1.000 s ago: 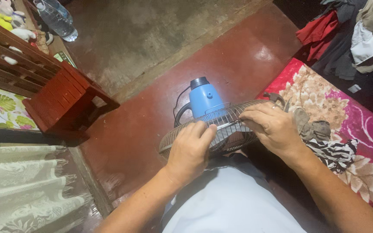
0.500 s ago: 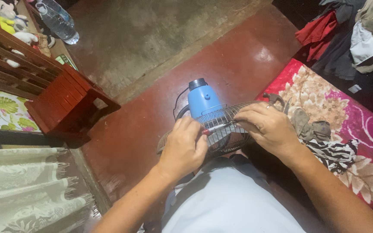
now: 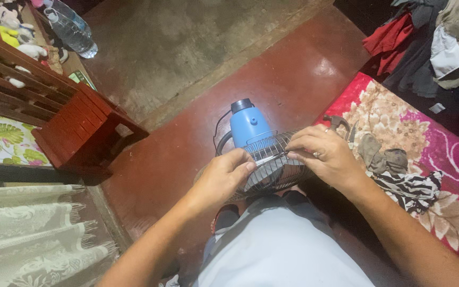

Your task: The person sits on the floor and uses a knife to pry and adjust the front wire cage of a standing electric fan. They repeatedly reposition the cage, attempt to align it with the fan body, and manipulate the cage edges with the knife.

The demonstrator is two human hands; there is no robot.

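A small electric fan lies in my lap, its blue motor housing [image 3: 248,125] pointing away from me and its round wire grille [image 3: 272,170] facing up. My left hand [image 3: 223,177] rests on the grille's left side, thumb and fingers pinched on the wires. My right hand [image 3: 324,155], with a ring on one finger, grips the grille's right rim, fingertips pressed near the centre. A black cord [image 3: 220,139] loops behind the motor. The grille's near edge is hidden by my hands and my light shirt.
A red wooden bench [image 3: 81,125] stands to the left on the red floor [image 3: 181,159]. A floral mat [image 3: 426,143] with crumpled cloths lies to the right. Plastic bottles [image 3: 73,32] and toys sit at top left, a clothes pile [image 3: 442,48] at top right.
My left hand has slid from the grille's top to its left side, fingers now pinching the wires. My right hand has shifted slightly toward the grille's centre. The fan stays in place.
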